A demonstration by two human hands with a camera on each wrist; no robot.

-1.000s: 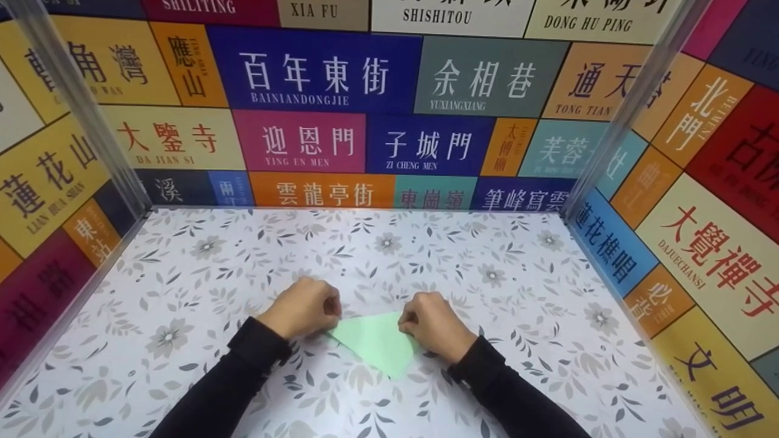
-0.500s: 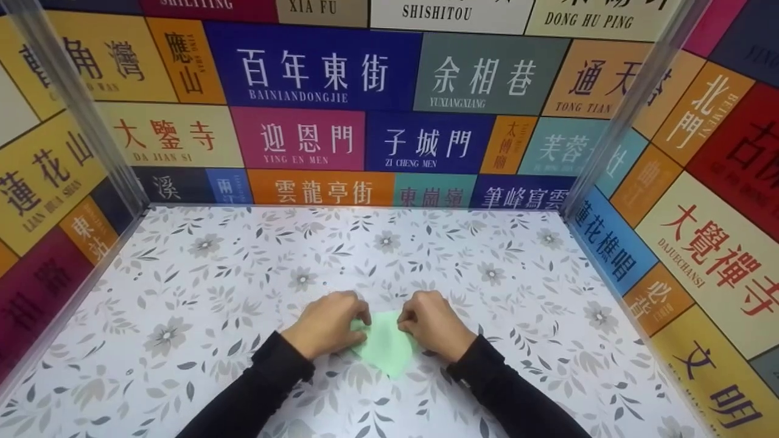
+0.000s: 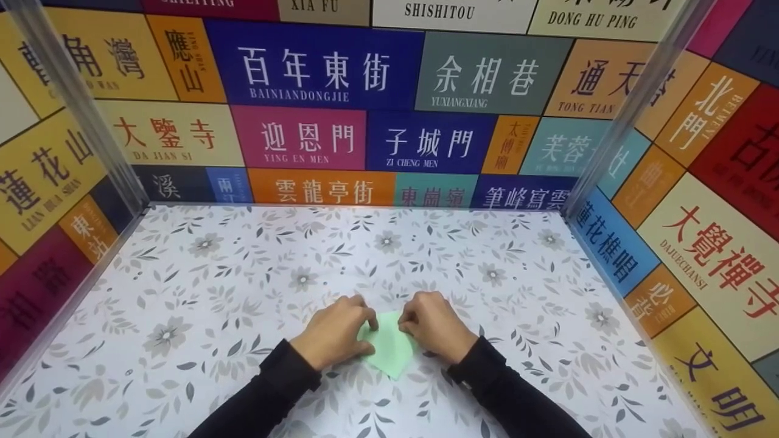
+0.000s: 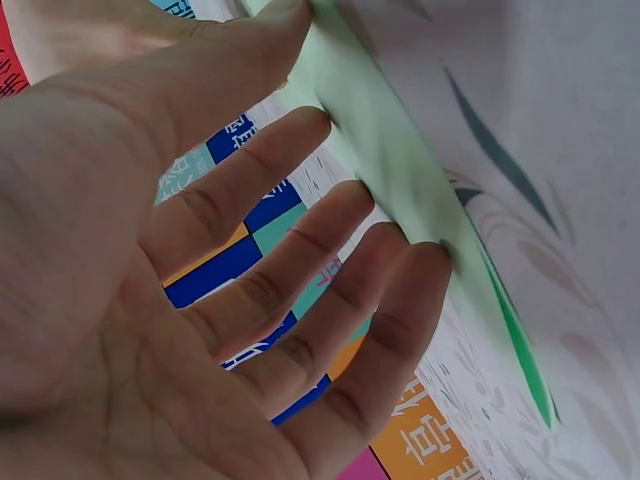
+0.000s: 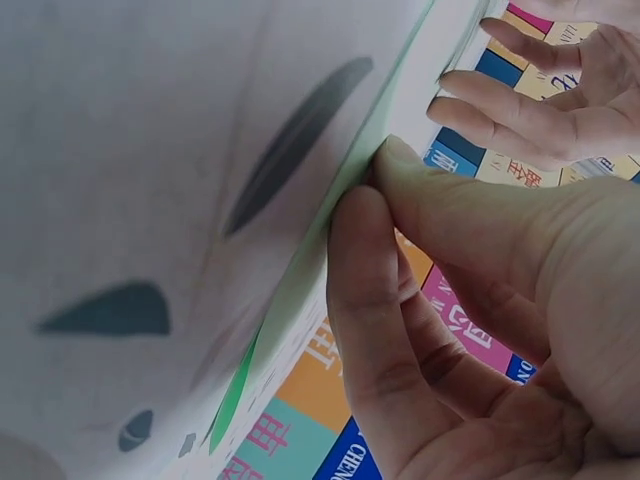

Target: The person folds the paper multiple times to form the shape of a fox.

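The right hand [image 3: 437, 322] pinches, fingers [image 5: 366, 270] curled; just left of it, the left hand [image 3: 338, 333] holds its thumb [image 4: 235, 65] apart from lightly bent fingers.

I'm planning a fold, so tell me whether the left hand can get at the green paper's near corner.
Probably yes: the left hand touches the paper, and nothing visible blocks the near corner.

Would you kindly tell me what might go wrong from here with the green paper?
A brighter green strip shows at the edge of the green paper, perhaps a loose layer that might crease crookedly. The right hand pinches one side while the left hand only touches it, so it might twist.
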